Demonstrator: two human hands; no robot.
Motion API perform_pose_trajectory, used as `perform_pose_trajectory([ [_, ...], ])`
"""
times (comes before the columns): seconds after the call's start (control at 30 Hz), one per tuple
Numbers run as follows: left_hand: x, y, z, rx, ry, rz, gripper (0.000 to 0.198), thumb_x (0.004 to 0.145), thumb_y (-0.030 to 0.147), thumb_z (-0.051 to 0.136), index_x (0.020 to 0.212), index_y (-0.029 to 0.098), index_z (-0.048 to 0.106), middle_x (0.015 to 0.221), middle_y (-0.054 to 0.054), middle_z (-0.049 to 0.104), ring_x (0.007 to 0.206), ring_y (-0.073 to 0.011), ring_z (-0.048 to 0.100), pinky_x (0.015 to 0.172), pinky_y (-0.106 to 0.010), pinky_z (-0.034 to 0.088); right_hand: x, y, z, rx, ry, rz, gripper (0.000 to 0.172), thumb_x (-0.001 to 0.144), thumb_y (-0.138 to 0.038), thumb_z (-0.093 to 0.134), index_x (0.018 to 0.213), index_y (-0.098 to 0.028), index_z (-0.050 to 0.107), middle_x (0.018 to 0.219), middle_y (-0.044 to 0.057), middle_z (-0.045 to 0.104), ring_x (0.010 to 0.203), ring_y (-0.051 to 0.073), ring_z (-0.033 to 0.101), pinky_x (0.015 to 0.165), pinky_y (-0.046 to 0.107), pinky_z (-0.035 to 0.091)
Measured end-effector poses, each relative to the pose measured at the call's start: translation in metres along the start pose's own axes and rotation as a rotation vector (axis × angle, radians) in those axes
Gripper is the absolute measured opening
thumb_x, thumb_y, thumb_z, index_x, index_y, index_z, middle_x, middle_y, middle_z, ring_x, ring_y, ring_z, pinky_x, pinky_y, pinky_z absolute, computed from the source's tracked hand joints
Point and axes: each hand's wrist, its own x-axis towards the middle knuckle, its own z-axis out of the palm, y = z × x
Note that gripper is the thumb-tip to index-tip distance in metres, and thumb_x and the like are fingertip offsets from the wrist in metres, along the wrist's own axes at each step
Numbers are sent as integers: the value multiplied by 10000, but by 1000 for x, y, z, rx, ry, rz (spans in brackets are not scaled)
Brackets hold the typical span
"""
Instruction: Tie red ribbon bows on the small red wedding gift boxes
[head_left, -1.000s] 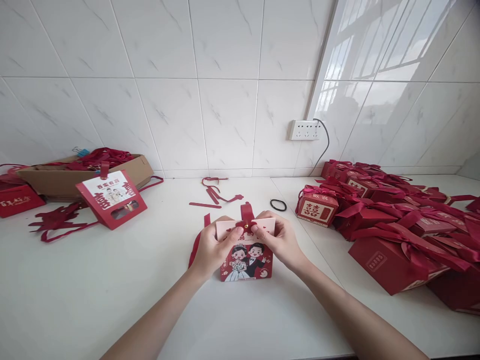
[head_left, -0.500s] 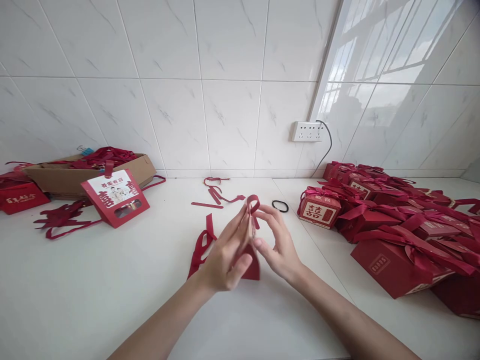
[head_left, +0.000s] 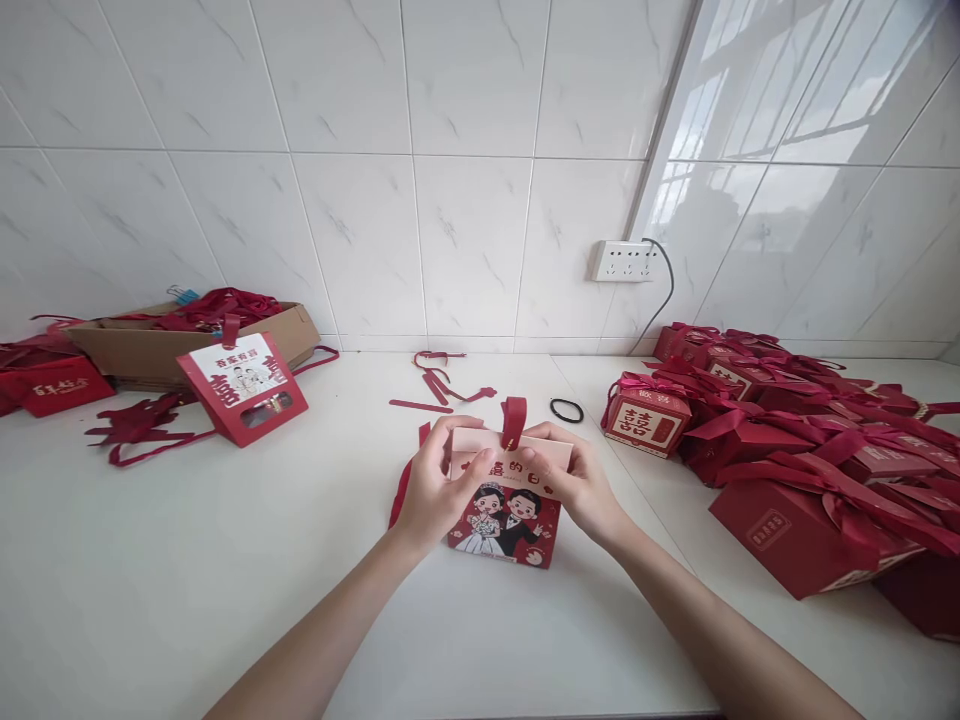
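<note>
A red and cream gift box with a cartoon bride and groom on its front stands upright before me. A red ribbon loop rises from the middle of its top edge. My left hand grips the upper left corner, thumb on the front and fingers behind. On the upper right corner my right hand pinches in the same way, its thumb close to the ribbon. The fingers behind the box are partly hidden. Just left of the box, partly behind my left hand, lies a red ribbon.
At left, a similar box stands before a cardboard tray of red ribbons. Ribbon scraps and a black band lie behind my hands. Several ribboned red boxes crowd the right. A power strip is on the wall.
The box has turned from edge-on so its printed front faces me. My right hand has closed on its top right corner, and my left hand has shifted to the top left.
</note>
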Motion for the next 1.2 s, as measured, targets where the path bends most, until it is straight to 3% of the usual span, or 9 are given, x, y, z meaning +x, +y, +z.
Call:
perform_pose_trajectory([
  [0.1, -1, 5, 1, -103, 10, -125, 357, 732, 424, 669, 987, 198, 562, 814, -30, 633, 644, -146, 593, 574, -250, 490, 0, -3, -1, -92, -5, -55, 264, 801, -431, 603, 746, -173, 618, 691, 16, 609, 578, 133, 548, 504, 237, 433],
  [0.23, 1, 10, 0, -93, -32, -51, 235, 727, 396, 673, 798, 176, 633, 752, -19, 612, 658, -137, 574, 586, -229, 462, -1, -1, 0, -227, -21, -199, 166, 838, -343, 575, 853, -184, 620, 804, 50, 656, 709, 171, 619, 594, 272, 504],
  [0.27, 2, 10, 0, -75, -44, -21, 223, 748, 391, 654, 722, 171, 629, 718, -13, 591, 651, -130, 559, 584, -224, 448, -1, 1, 0, -267, 25, -283, 153, 840, -301, 578, 948, -195, 600, 846, 53, 651, 751, 177, 626, 632, 288, 523],
  [0.37, 2, 11, 1, -29, -24, 29, 286, 793, 369, 615, 595, 164, 586, 655, 5, 517, 604, -102, 494, 556, -213, 404, -1, 9, 4, -462, 237, -658, 393, 817, -158, 606, 1175, -256, 478, 985, 65, 581, 901, 196, 606, 740, 354, 550],
  [0.43, 1, 11, 2, -29, -23, 25, 284, 797, 372, 614, 603, 165, 592, 651, 8, 504, 594, -99, 481, 543, -212, 394, -2, 11, 7, -618, 304, -863, 427, 815, -80, 587, 1175, -287, 488, 1047, 78, 515, 960, 203, 584, 727, 347, 561],
  [0.5, 0, 11, 3, -42, -28, 24, 260, 796, 378, 614, 643, 168, 618, 662, 7, 515, 602, -102, 487, 541, -211, 396, -4, 11, 9, -733, 295, -936, 365, 832, -50, 549, 1116, -278, 546, 1082, 91, 471, 967, 205, 583, 677, 321, 567],
  [0.67, -1, 10, 3, -65, -6, 35, 243, 794, 359, 615, 638, 173, 597, 629, 25, 491, 560, -86, 454, 514, -205, 370, -4, 9, 7, -818, 311, -931, 258, 846, -73, 543, 1027, -243, 612, 1086, 100, 476, 972, 223, 577, 710, 364, 562],
  [1.03, 0, 10, 4, -23, -9, -2, 251, 803, 345, 597, 621, 172, 588, 644, 15, 529, 574, -91, 466, 547, -205, 380, -2, 9, 4, -740, 213, -876, 282, 857, -51, 482, 1025, -250, 590, 1023, 78, 478, 933, 191, 584, 634, 298, 559],
  [1.2, -1, 13, 6, -20, 25, 0, 286, 791, 345, 601, 573, 172, 538, 602, 23, 475, 541, -87, 443, 500, -204, 360, -2, 0, 4, -662, 126, -766, 202, 867, -61, 475, 966, -225, 539, 969, 73, 485, 856, 167, 564, 607, 285, 533],
])
